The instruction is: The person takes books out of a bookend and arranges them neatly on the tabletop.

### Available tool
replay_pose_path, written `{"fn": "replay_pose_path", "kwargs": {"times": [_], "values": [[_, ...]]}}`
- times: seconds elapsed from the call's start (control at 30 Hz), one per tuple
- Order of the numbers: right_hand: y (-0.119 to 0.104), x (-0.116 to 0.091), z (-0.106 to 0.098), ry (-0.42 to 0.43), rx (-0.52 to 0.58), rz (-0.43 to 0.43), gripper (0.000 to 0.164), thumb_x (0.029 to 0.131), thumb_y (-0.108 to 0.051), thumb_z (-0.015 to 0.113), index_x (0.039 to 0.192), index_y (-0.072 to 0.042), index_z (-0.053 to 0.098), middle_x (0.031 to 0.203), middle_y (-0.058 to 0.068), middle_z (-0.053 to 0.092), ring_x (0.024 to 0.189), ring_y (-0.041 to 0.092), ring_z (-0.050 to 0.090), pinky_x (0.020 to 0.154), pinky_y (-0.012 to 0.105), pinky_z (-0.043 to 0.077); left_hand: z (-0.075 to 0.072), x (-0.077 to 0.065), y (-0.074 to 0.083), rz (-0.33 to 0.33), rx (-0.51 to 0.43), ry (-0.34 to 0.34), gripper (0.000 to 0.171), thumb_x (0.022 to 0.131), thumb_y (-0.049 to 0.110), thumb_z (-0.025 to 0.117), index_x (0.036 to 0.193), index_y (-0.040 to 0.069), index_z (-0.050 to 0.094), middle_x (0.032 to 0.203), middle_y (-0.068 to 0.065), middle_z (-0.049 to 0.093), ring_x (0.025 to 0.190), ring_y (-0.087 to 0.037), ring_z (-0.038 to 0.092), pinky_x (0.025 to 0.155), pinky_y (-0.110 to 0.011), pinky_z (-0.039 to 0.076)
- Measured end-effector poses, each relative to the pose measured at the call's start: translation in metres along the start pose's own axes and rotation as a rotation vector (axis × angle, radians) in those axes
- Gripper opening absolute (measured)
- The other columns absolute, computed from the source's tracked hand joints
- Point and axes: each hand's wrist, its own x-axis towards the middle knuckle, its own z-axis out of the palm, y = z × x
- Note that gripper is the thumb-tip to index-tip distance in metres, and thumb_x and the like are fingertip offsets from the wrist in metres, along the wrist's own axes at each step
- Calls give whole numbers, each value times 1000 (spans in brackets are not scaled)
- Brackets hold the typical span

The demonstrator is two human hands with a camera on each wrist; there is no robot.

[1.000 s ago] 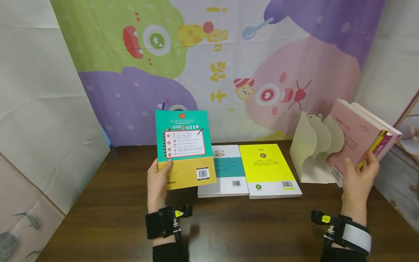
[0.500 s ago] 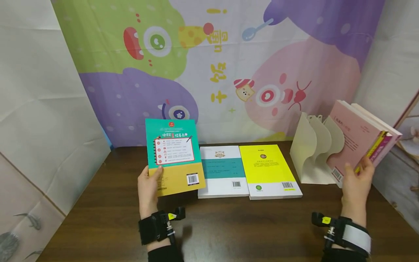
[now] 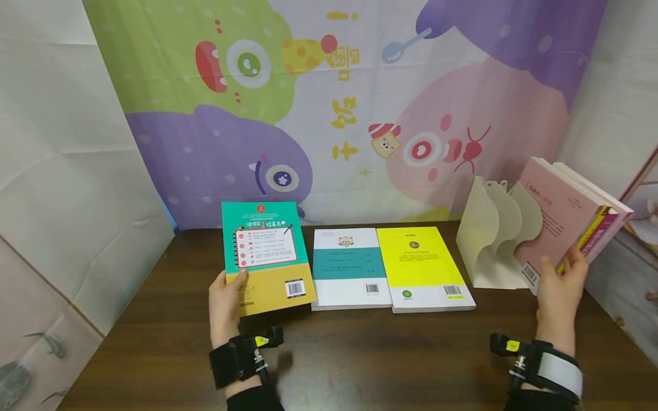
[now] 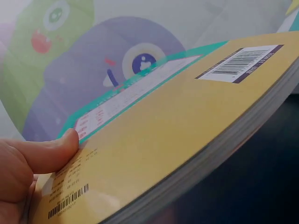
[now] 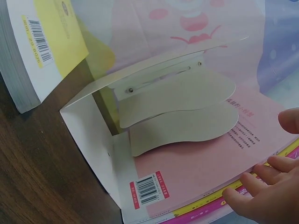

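Observation:
My left hand (image 3: 224, 302) grips a green-and-yellow book (image 3: 267, 290) at its left edge, thumb on the cover and the other fingers hidden beneath. In the left wrist view the book's page edge (image 4: 205, 161) stands over a dark area; whether its far edge touches the table cannot be seen. My right hand (image 3: 564, 294) rests its fingers on the spines of several upright books (image 3: 560, 214) at the right. The right wrist view shows those fingers (image 5: 252, 184) loosely extended, with the thumb apart. A pink book (image 5: 201, 163) leans against the cream bookend (image 5: 182, 126).
On the brown table (image 3: 390, 359), a white-and-teal book (image 3: 349, 291) lies flat beside a yellow-and-white book (image 3: 418, 257). The cream bookend's wavy dividers (image 3: 506, 211) stand right of them. A cartoon cloth (image 3: 329, 188) hangs along the back edge.
My left hand has carried the green-and-yellow book left and lower, uncovering the white-and-teal book. My right hand has shifted slightly at the spines.

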Motion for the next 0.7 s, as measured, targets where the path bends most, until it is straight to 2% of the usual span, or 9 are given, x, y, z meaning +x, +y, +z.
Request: {"fn": "replay_pose_path", "kwargs": {"times": [0.23,0.53,0.7], "values": [[0,0,-2,3,-23,0,52,95,-16,42,141,-23,21,150,-2,20,135,12,22,113,35,10,-9,9,3,9,134,-28,39,91,29,54,119,1,50,76,0,57,59,-9,55,52,-26,47],[1,-1,-2,-4,-58,8,52,96,-19,42,142,-25,19,150,-3,18,136,13,20,113,37,9,-9,22,-1,-34,134,-120,37,92,28,54,115,1,49,70,2,56,57,-10,56,52,-28,49],[2,0,-1,13,-28,-26,51,94,-14,43,140,-20,22,149,2,22,134,14,25,112,35,13,-7,26,-6,-60,144,-173,34,93,27,52,115,0,49,67,3,54,55,-10,55,52,-28,48]]}}
